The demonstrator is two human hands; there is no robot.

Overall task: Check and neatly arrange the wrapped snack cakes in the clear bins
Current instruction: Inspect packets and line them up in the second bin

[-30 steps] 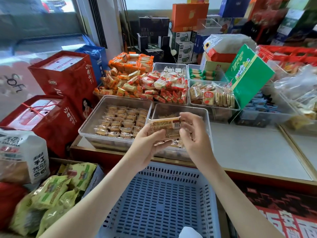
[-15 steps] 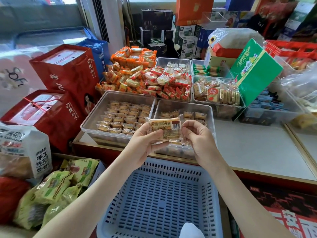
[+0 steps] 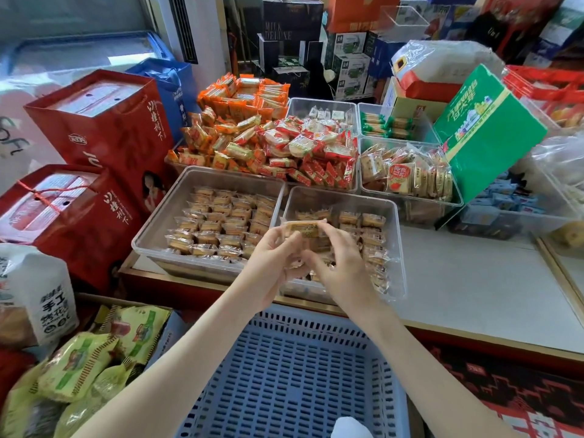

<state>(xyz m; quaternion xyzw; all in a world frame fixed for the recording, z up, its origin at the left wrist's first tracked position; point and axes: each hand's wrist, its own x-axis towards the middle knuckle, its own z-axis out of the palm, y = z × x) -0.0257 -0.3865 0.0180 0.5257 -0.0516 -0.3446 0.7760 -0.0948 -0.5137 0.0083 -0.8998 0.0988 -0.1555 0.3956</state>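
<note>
Wrapped snack cake (image 3: 304, 228) — held flat over the right clear bin (image 3: 393, 222), pinched at its ends by left hand (image 3: 274, 260) and right hand (image 3: 341, 263), presumably for inspection. Left clear bin (image 3: 158, 229) — rows already aligned. Blue basket (image 3: 294, 374) nearest.

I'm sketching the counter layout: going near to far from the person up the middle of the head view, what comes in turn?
Blue slotted basket → left hand and right hand holding a wrapped snack cake → clear bin of snack cakes → red-wrapped snack pile → dark gift boxes.
</note>
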